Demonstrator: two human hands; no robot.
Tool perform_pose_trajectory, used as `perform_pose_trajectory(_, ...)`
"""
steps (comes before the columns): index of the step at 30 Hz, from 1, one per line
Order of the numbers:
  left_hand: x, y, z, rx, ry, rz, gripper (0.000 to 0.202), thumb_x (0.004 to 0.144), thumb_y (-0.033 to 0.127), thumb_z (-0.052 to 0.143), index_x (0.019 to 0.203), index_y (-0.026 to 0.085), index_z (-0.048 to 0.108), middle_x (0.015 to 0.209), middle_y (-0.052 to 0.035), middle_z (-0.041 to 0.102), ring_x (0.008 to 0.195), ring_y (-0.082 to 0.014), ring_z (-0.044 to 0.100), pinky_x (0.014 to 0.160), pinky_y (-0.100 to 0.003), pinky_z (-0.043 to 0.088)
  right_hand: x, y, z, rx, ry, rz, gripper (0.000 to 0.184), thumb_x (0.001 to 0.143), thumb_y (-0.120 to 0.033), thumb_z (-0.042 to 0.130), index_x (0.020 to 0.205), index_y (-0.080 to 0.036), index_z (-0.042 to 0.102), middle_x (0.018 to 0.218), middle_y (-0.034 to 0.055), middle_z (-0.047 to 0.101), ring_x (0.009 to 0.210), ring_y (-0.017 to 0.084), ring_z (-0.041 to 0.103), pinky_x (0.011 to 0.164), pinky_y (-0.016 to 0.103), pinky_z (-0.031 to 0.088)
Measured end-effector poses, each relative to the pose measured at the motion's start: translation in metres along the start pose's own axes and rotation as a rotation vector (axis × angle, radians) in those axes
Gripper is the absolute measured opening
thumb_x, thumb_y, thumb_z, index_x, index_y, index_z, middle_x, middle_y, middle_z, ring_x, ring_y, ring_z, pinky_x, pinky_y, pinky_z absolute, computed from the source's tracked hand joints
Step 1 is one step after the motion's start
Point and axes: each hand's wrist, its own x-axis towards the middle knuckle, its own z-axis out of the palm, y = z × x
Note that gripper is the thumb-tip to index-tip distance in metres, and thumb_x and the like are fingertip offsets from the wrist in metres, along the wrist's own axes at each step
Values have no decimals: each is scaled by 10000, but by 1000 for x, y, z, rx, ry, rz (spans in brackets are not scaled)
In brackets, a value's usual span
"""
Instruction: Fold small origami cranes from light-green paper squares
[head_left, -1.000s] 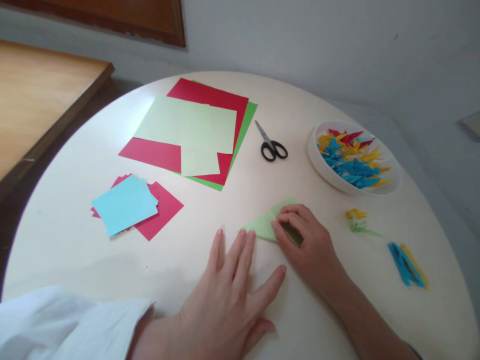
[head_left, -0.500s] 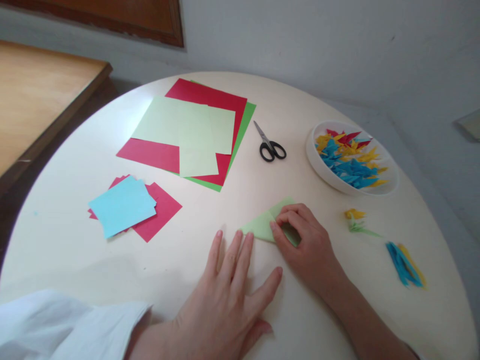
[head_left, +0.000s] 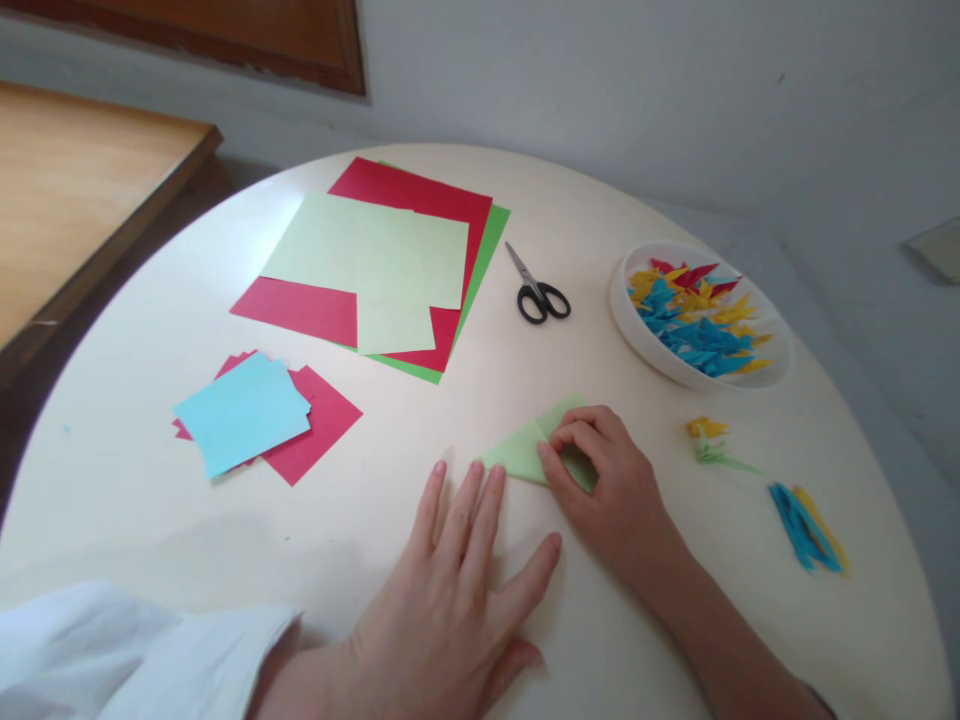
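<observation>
A light green sheet of paper [head_left: 521, 450], folded into a triangle, lies on the table near its front. My left hand [head_left: 457, 590] rests flat with fingers spread, its fingertips touching the paper's left corner. Over the paper's right part, my right hand [head_left: 615, 490] has thumb and index finger pinched together at a crease or flap. That hand hides the right end of the paper.
Pale green, red and green sheets [head_left: 375, 250] lie at the back left, with black-handled scissors [head_left: 536, 290] beside them. Blue and red squares [head_left: 244, 415] are at left. A white bowl [head_left: 626, 315] holds several folded cranes; folded pieces [head_left: 806, 530] lie at right.
</observation>
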Motion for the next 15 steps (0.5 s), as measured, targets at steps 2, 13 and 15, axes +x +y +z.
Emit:
perform_pose_trajectory(2,0,0,0,14,36,1,627,865,576,372,1408,266,333,1372,-231,458,1256,-414,430,1002,-632,212,0,0,0,-2,-4,1,157,817,-116,520,708,-214,462,784,33,506,771,181,525,705,323,452)
perform_pose_trajectory(13,1,-1,-2,54,82,0,612,864,593,346,1383,270,378,1313,-191,538,1222,-370,485,995,-561,267,0,2,1,-21,-5,-21,166,812,-104,526,712,-215,452,779,26,500,769,177,524,698,320,445)
perform_pose_trajectory(15,1,-1,-2,47,71,3,618,866,594,338,1393,270,362,1323,-192,528,1226,-369,479,996,-569,261,0,2,1,-27,-1,-26,167,812,-105,526,711,-215,452,776,25,501,766,177,523,697,322,445)
